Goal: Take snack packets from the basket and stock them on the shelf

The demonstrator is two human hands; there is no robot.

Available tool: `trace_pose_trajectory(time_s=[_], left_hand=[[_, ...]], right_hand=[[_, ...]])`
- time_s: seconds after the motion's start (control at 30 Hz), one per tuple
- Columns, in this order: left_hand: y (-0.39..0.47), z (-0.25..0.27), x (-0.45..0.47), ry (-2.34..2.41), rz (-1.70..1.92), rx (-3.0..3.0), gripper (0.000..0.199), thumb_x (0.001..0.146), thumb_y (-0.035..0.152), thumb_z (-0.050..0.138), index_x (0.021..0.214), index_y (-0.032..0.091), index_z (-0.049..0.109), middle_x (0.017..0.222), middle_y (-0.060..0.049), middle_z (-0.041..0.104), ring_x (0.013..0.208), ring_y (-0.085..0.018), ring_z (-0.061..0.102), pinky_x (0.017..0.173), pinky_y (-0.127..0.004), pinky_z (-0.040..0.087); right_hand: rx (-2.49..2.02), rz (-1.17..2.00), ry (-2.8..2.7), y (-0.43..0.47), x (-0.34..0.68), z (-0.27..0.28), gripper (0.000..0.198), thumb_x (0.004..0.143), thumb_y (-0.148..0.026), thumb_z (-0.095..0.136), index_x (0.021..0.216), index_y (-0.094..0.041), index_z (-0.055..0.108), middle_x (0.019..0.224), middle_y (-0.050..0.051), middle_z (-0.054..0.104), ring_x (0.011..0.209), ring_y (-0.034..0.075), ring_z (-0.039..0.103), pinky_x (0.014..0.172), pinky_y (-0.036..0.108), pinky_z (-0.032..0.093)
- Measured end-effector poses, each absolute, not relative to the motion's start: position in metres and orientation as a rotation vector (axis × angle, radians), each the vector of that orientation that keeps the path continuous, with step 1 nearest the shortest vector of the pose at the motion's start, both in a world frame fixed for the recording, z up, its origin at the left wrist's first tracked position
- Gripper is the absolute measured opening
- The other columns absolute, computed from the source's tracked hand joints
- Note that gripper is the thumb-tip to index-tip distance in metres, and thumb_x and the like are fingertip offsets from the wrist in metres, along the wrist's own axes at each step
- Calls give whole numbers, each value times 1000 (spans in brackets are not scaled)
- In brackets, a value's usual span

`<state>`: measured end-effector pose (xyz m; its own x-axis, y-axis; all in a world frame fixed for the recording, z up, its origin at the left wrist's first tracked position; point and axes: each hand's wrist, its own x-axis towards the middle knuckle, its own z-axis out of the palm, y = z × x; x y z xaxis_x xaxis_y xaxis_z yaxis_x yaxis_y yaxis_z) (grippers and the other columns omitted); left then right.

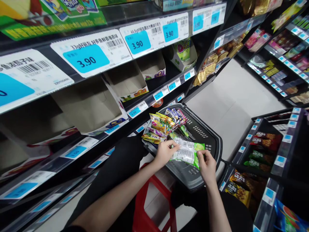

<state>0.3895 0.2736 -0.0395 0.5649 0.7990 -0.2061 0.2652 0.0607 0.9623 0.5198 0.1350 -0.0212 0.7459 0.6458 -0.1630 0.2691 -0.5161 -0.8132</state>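
Over a dark grey plastic shopping basket (205, 133), a green and white candy packet (185, 150) is stretched between my two hands, its printed back facing up. My left hand (166, 151) pinches the packet's left end. At the other end, my right hand (207, 162) grips the green edge between thumb and fingers. Several small candy packets lie in the basket's far left part, among them a yellow packet (160, 122) and a blue and white packet (172, 113).
Shelves with price tags (85, 59) run along the left, holding open cardboard boxes (127, 77) and a green box (182, 53). A red stool (140, 196) stands below the basket. To the right is a rack of snack packets (238, 190). Pale floor (224, 87) stretches beyond the basket.
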Motion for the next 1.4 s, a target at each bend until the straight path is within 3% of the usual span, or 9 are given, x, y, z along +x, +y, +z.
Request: trace_pose_trajectory(time_s=[0.13, 0.23, 0.5, 0.6, 0.7, 0.83, 0.97, 1.1, 1.4], left_hand=[[279, -43, 391, 855, 476, 1169, 16, 59, 25, 67, 65, 14, 58, 51, 4, 55, 49, -9, 49, 49, -19, 34], [281, -43, 392, 778, 414, 895, 27, 56, 23, 69, 78, 15, 56, 50, 5, 55, 44, -9, 50, 46, -19, 35], [284, -45, 389, 635, 218, 535, 23, 60, 17, 66, 82, 9, 65, 71, -6, 65, 60, -12, 57, 58, -24, 44], [286, -42, 386, 534, 170, 501, 30, 60, 17, 62, 89, 8, 65, 80, -10, 67, 69, -16, 60, 64, -28, 47], [287, -40, 387, 534, 151, 592, 35, 57, 16, 65, 91, 10, 63, 84, -10, 67, 75, -19, 62, 68, -32, 49], [285, -43, 391, 728, 95, 877, 22, 64, 31, 63, 73, 11, 60, 67, -6, 67, 56, -16, 61, 50, -27, 46], [282, -47, 392, 874, 152, 1253, 33, 69, 39, 57, 48, 15, 47, 36, 3, 51, 34, -8, 45, 40, -19, 32], [279, -46, 393, 923, 116, 1363, 41, 68, 43, 56, 41, 17, 39, 26, 7, 35, 29, -7, 34, 37, -20, 22], [284, -43, 392, 894, 132, 1181, 41, 63, 45, 59, 39, 18, 41, 24, 7, 34, 27, -7, 31, 37, -21, 20]], right_hand=[[-1823, 723, -489, 137, 524, -26, 22, 69, -36, 61, 78, -18, 52, 65, -3, 52, 52, 9, 42, 48, 19, 32], [-1594, 821, -298, 137, 528, -27, 23, 63, -30, 68, 76, -20, 52, 64, -4, 51, 49, 7, 43, 47, 18, 33], [-1201, 1085, -28, 133, 531, -14, 10, 62, -25, 65, 70, -21, 63, 73, 0, 63, 63, 14, 57, 60, 26, 43], [-1183, 1045, -25, 131, 535, -11, 23, 57, -24, 66, 79, -20, 67, 83, 3, 66, 68, 15, 59, 63, 27, 45], [-1267, 997, 15, 131, 537, -15, 31, 50, -22, 72, 80, -19, 67, 76, 3, 67, 63, 13, 59, 59, 25, 46], [-1506, 983, 7, 132, 536, -24, 22, 57, -35, 72, 59, -16, 61, 49, -2, 59, 40, 9, 48, 40, 20, 36], [-1698, 996, -60, 127, 540, -23, 31, 59, -35, 71, 46, -15, 52, 37, -7, 45, 34, 4, 34, 35, 18, 24], [-1657, 1129, 60, 124, 543, -19, 25, 57, -34, 72, 50, -15, 57, 44, -3, 55, 38, 8, 44, 39, 20, 31], [-1608, 1197, 7, 126, 540, -21, 20, 62, -35, 69, 66, -16, 64, 56, 2, 63, 47, 15, 54, 43, 24, 39]])
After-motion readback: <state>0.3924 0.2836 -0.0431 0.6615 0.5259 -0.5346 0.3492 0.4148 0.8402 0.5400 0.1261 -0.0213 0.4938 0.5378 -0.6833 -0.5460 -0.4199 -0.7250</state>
